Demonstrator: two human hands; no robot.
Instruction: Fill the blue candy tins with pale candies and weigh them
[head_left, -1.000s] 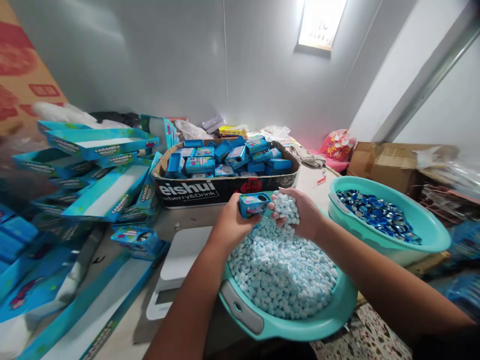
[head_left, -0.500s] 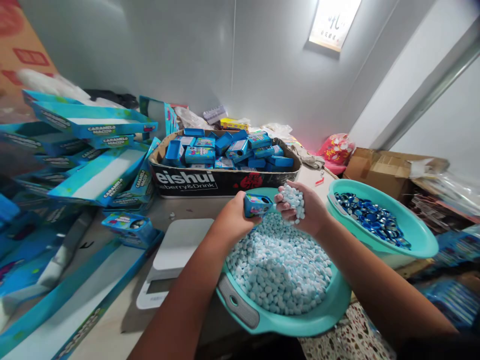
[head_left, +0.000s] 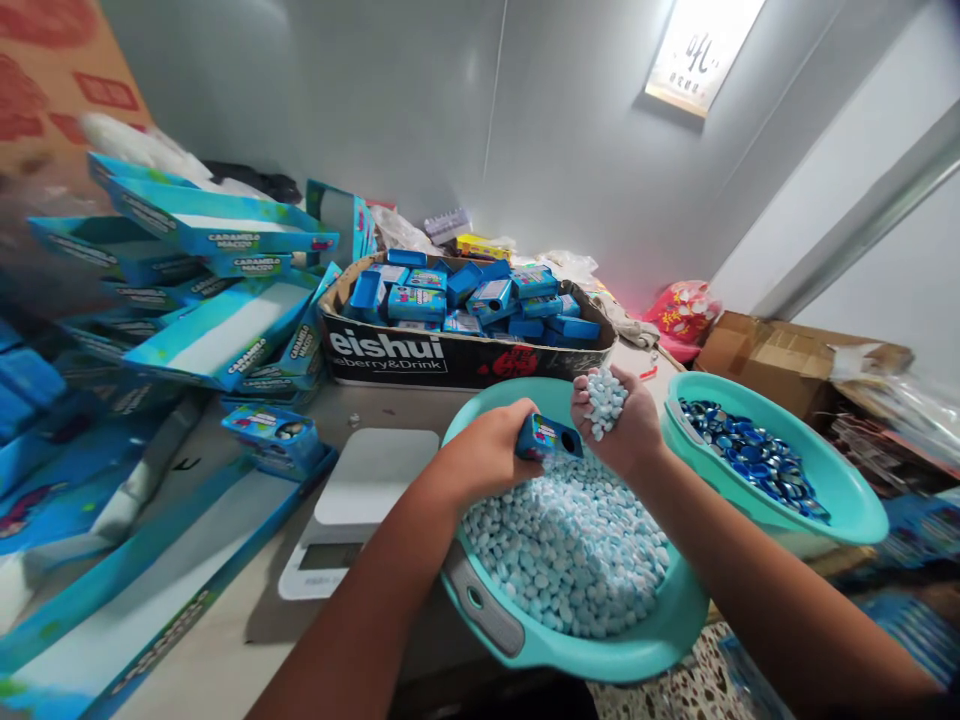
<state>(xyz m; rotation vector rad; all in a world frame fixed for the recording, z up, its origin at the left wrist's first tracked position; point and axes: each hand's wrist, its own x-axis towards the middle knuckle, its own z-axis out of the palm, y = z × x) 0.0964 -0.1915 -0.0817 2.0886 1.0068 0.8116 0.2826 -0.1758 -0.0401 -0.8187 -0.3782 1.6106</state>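
My left hand (head_left: 487,450) grips a small blue tin (head_left: 549,438) with a round hole in its end, held over a teal basin (head_left: 600,655) full of pale blue tablets (head_left: 570,545). My right hand (head_left: 622,420) is cupped around a handful of the same tablets (head_left: 606,395), right beside the tin's open end. Both hands hover above the far side of the basin.
A white scale (head_left: 352,505) lies left of the basin. A black cardboard tray (head_left: 450,355) behind holds several blue tins. A second teal basin (head_left: 840,505) at right holds blue round caps. Blue display cartons (head_left: 217,340) are stacked at left; a brown box (head_left: 772,350) stands at back right.
The view has shifted, so everything sits a little further right. The tin's end has tilted down toward the basin, and my right hand has stayed beside it with its tablets.
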